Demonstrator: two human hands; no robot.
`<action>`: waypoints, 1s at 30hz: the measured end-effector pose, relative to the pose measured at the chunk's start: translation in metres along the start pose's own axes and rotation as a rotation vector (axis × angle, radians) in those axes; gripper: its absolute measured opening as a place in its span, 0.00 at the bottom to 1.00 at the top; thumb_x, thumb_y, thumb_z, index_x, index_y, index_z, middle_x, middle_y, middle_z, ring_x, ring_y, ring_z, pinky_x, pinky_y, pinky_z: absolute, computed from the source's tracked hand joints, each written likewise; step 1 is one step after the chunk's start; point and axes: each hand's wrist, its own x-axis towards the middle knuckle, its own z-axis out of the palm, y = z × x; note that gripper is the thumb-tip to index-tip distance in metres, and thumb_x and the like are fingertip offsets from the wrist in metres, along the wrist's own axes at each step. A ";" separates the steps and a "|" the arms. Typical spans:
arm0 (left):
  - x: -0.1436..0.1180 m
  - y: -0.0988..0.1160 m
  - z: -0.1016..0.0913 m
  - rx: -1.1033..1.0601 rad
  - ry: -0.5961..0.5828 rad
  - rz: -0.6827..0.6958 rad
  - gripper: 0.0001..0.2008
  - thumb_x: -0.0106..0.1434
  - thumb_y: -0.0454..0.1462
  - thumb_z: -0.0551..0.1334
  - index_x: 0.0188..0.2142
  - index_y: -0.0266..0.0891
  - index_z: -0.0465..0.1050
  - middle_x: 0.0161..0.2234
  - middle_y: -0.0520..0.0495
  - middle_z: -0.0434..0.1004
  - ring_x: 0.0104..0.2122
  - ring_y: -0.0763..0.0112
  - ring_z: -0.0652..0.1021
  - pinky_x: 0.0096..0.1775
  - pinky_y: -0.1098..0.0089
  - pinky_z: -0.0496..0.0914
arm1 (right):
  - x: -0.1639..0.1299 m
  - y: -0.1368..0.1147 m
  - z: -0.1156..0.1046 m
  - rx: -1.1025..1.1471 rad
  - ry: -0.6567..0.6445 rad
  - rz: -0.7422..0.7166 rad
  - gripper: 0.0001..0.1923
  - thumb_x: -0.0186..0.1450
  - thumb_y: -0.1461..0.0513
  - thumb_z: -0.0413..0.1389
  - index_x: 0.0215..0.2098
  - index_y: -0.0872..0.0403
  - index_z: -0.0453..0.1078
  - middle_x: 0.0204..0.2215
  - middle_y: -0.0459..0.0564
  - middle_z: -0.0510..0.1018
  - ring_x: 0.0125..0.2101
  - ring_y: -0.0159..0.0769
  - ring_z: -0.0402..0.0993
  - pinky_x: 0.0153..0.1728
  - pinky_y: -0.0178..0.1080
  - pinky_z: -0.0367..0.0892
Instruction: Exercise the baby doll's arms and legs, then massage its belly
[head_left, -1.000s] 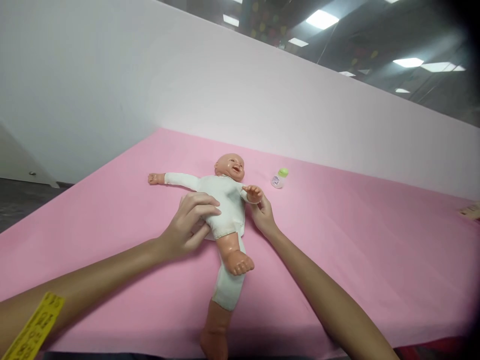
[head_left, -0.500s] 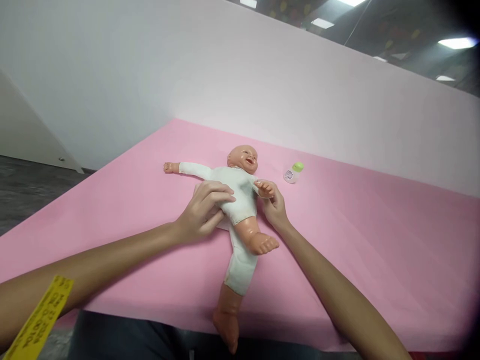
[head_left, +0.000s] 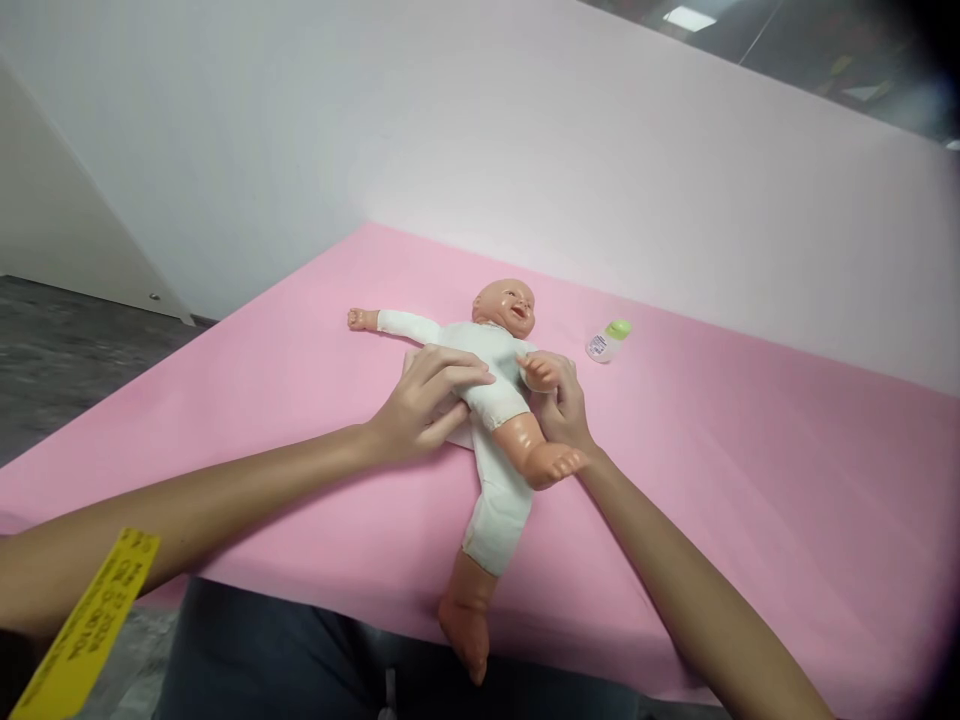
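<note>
A baby doll [head_left: 499, 350] with a white cloth body and plastic head, hands and feet lies face up on the pink-covered table. One of its arms stretches out to the left. One leg is bent across the other, and the lower foot [head_left: 466, 625] hangs over the front edge. My left hand [head_left: 439, 395] grips the doll's side at the hip, fingers over the cloth and thumb lower down. My right hand [head_left: 566, 405] is closed at the doll's other side, behind its raised hand [head_left: 540, 372]. That raised hand hides some of my right fingers.
A small clear bottle [head_left: 606, 343] with a green cap lies on the pink cover [head_left: 720, 450], beyond my right hand. A white partition [head_left: 480, 140] rises behind the table. A yellow printed strip [head_left: 94, 625] hangs near my left forearm.
The whole view has shifted, so the doll, bottle and hands appear a little further right and higher. Both hands keep their places on the doll.
</note>
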 end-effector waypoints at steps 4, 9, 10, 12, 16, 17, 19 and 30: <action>0.002 0.002 -0.002 0.002 0.020 0.001 0.18 0.67 0.30 0.57 0.55 0.44 0.69 0.51 0.43 0.77 0.52 0.57 0.76 0.53 0.55 0.66 | -0.001 0.003 0.001 0.034 0.040 -0.023 0.15 0.73 0.52 0.54 0.54 0.47 0.72 0.53 0.54 0.76 0.58 0.51 0.71 0.61 0.57 0.66; 0.002 0.005 -0.002 0.011 0.009 0.035 0.15 0.64 0.30 0.59 0.50 0.44 0.71 0.49 0.44 0.78 0.49 0.57 0.76 0.52 0.55 0.65 | 0.002 0.006 0.002 0.146 0.054 -0.010 0.18 0.75 0.53 0.51 0.59 0.50 0.67 0.57 0.56 0.75 0.60 0.51 0.70 0.62 0.58 0.64; 0.002 0.005 -0.002 0.011 0.006 0.040 0.15 0.64 0.30 0.59 0.50 0.44 0.71 0.49 0.44 0.78 0.49 0.57 0.76 0.51 0.55 0.65 | 0.002 0.005 0.001 0.102 0.035 -0.025 0.18 0.75 0.53 0.51 0.59 0.49 0.68 0.57 0.56 0.75 0.60 0.51 0.69 0.63 0.59 0.63; 0.002 0.004 -0.001 0.009 0.007 0.035 0.17 0.65 0.30 0.59 0.52 0.45 0.71 0.50 0.43 0.78 0.50 0.57 0.76 0.51 0.55 0.65 | 0.001 0.001 -0.001 -0.006 0.008 -0.064 0.16 0.75 0.54 0.52 0.58 0.47 0.69 0.57 0.54 0.75 0.60 0.52 0.68 0.63 0.60 0.62; 0.003 0.001 0.000 -0.007 0.032 0.010 0.18 0.67 0.31 0.58 0.55 0.45 0.70 0.51 0.43 0.78 0.52 0.56 0.76 0.52 0.55 0.66 | -0.002 0.000 -0.004 -0.093 0.040 -0.107 0.16 0.72 0.53 0.55 0.57 0.44 0.71 0.54 0.52 0.75 0.58 0.51 0.69 0.60 0.59 0.65; 0.004 0.001 0.000 -0.009 0.034 0.006 0.18 0.67 0.31 0.58 0.55 0.45 0.70 0.50 0.43 0.78 0.52 0.56 0.76 0.52 0.55 0.66 | -0.002 0.001 -0.004 -0.085 0.049 -0.099 0.16 0.73 0.53 0.55 0.57 0.44 0.71 0.54 0.52 0.75 0.57 0.51 0.69 0.60 0.59 0.66; 0.004 0.002 0.000 -0.007 0.031 0.006 0.17 0.66 0.32 0.58 0.53 0.44 0.70 0.50 0.42 0.78 0.51 0.56 0.76 0.52 0.54 0.67 | -0.002 0.005 -0.002 -0.046 0.046 -0.073 0.17 0.74 0.51 0.53 0.57 0.46 0.70 0.54 0.53 0.75 0.57 0.51 0.70 0.60 0.59 0.66; 0.003 0.005 0.002 -0.021 0.021 0.030 0.19 0.63 0.29 0.58 0.52 0.44 0.71 0.49 0.43 0.77 0.50 0.56 0.76 0.52 0.54 0.66 | 0.000 0.001 -0.005 -0.070 -0.020 -0.081 0.15 0.74 0.51 0.52 0.54 0.45 0.72 0.53 0.53 0.76 0.57 0.52 0.70 0.60 0.60 0.66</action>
